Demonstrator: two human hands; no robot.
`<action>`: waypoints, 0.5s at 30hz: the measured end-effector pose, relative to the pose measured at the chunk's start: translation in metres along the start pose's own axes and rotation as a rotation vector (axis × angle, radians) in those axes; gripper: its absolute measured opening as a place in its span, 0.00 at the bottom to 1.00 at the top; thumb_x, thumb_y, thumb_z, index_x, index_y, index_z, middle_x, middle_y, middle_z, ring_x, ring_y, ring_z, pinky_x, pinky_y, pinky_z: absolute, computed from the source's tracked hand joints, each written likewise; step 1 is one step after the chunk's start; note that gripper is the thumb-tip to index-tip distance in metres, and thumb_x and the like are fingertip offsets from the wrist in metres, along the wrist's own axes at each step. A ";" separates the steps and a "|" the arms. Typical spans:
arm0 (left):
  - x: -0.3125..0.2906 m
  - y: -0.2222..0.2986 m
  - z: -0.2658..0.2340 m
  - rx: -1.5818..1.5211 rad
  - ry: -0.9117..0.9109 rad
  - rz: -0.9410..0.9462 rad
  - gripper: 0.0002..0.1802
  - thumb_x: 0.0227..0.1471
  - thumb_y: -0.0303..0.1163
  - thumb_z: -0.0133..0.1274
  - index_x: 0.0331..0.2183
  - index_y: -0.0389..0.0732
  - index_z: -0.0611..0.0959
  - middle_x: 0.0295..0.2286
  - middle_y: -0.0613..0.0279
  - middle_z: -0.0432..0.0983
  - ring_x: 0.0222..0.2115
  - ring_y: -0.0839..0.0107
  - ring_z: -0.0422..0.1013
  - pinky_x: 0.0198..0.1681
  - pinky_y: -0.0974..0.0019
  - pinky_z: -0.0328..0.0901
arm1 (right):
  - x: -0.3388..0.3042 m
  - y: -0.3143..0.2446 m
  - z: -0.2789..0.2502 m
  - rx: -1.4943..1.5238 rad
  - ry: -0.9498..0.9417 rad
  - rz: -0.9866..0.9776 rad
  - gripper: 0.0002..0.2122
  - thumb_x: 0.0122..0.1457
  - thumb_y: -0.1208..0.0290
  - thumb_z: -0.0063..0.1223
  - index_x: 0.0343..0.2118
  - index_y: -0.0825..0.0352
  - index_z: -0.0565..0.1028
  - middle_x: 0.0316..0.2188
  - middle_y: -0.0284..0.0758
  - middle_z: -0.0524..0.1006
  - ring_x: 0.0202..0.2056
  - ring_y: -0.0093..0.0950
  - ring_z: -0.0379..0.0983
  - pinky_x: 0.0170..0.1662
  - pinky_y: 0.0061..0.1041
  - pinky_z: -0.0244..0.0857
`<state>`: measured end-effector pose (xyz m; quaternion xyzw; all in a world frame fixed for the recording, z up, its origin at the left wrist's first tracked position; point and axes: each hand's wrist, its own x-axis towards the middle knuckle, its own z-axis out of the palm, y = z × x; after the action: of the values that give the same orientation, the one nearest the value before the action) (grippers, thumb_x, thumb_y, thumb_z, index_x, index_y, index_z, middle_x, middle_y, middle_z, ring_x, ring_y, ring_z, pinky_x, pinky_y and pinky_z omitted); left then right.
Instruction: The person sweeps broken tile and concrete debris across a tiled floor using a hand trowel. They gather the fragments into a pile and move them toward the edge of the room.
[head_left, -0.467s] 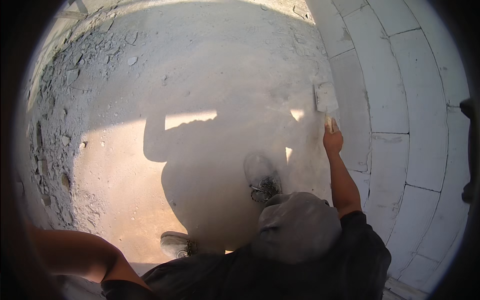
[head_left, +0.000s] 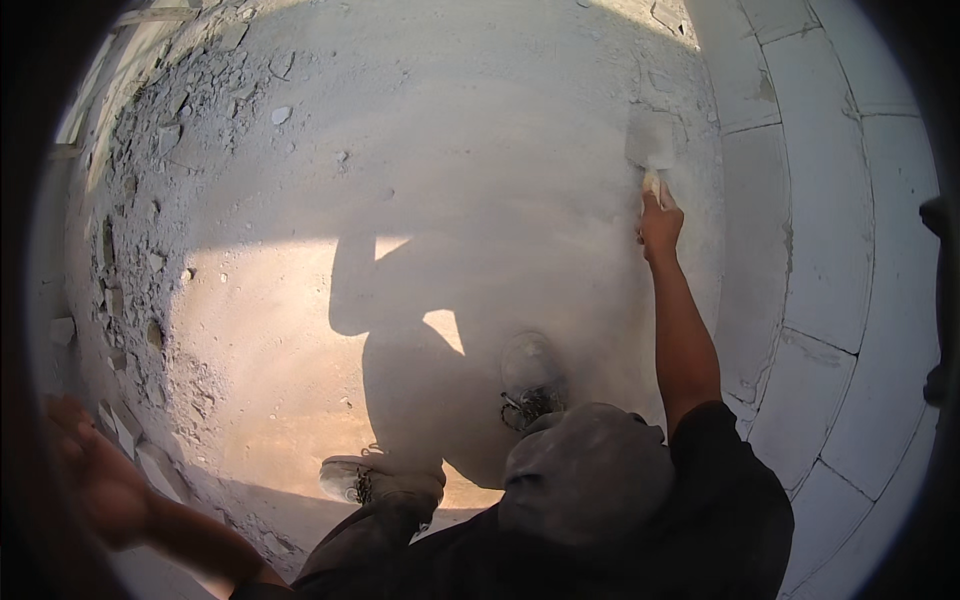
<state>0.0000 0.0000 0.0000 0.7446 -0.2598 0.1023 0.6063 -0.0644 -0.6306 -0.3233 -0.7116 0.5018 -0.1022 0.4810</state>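
The trowel [head_left: 652, 140] sits at two o'clock, its flat blade pressed on the dusty floor [head_left: 480, 150] just beside the block wall [head_left: 820, 250]. It looks stiff, light and gritty; hold it by the pale handle, where your right hand [head_left: 660, 225] wraps its fingers closed. Your left hand [head_left: 100, 480], at eight o'clock, hangs open and empty over rubble [head_left: 130, 250]

Open dusty floor [head_left: 480, 170] ahead — block wall [head_left: 830, 260] tight beside right hand [head_left: 660, 225], rubble [head_left: 130, 250] leftward.
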 end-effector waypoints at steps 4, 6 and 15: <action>-0.009 0.054 -0.031 0.099 -0.226 -0.335 0.24 0.67 0.40 0.31 0.47 0.32 0.75 0.42 0.49 0.66 0.52 0.56 0.59 0.61 0.49 0.45 | -0.035 -0.057 0.117 -0.277 -0.346 -0.275 0.25 0.64 0.60 0.53 0.63 0.63 0.69 0.30 0.39 0.80 0.28 0.32 0.77 0.31 0.32 0.71; -0.029 0.078 -0.008 0.457 -0.073 -0.227 0.18 0.67 0.41 0.34 0.41 0.38 0.74 0.33 0.56 0.66 0.40 0.64 0.61 0.50 0.57 0.53 | -0.091 -0.069 0.186 -0.343 -0.555 -0.415 0.27 0.63 0.58 0.53 0.64 0.59 0.67 0.43 0.47 0.81 0.47 0.47 0.77 0.50 0.41 0.71; -0.056 0.135 0.113 0.616 -0.153 -0.568 0.11 0.58 0.36 0.57 0.36 0.38 0.78 0.20 0.63 0.73 0.25 0.72 0.68 0.29 0.71 0.63 | -0.271 -0.127 0.272 -0.527 -1.155 -1.253 0.23 0.64 0.55 0.52 0.62 0.48 0.70 0.31 0.43 0.78 0.32 0.41 0.78 0.38 0.39 0.73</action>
<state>-0.1340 -0.1106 0.0611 0.9383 -0.0461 -0.0515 0.3387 0.0563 -0.2480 -0.2722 -0.8832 -0.2931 0.1469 0.3355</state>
